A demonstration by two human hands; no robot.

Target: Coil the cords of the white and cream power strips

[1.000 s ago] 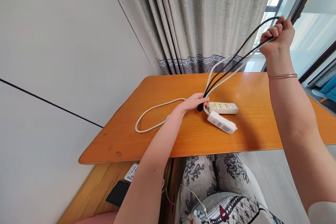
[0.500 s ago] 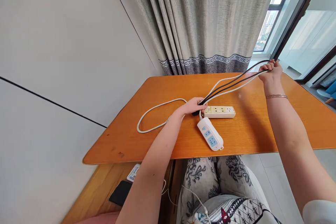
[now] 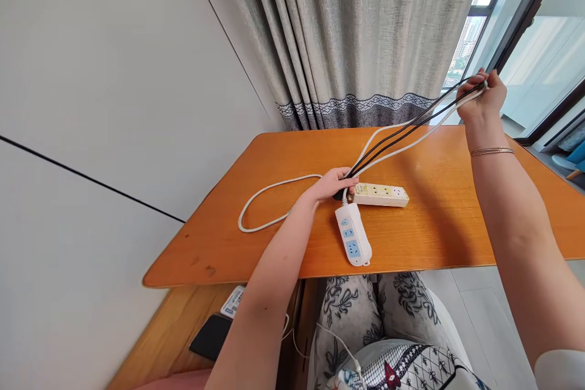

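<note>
My left hand (image 3: 333, 183) is closed on a bundle of black and white cables (image 3: 402, 134) where they meet the orange table (image 3: 439, 231), beside a black plug. My right hand (image 3: 481, 97) is raised above the table's far right and grips the other end of the same bundle, pulling it taut. A cream power strip (image 3: 380, 195) lies just right of my left hand. A white power strip with blue sockets (image 3: 351, 235) points toward me near the front edge. A white cable loop (image 3: 269, 201) trails left from my left hand.
A grey curtain (image 3: 347, 36) hangs behind the table, with a window (image 3: 525, 24) at the right. A white wall runs along the left. On a lower wooden ledge at the front left lie a black phone (image 3: 208, 336) and a small white card (image 3: 232, 300). My patterned trousers show below the table.
My right hand dropped toward the table with the cable bundle, then rose again. The white power strip swung from lying crosswise to pointing at me.
</note>
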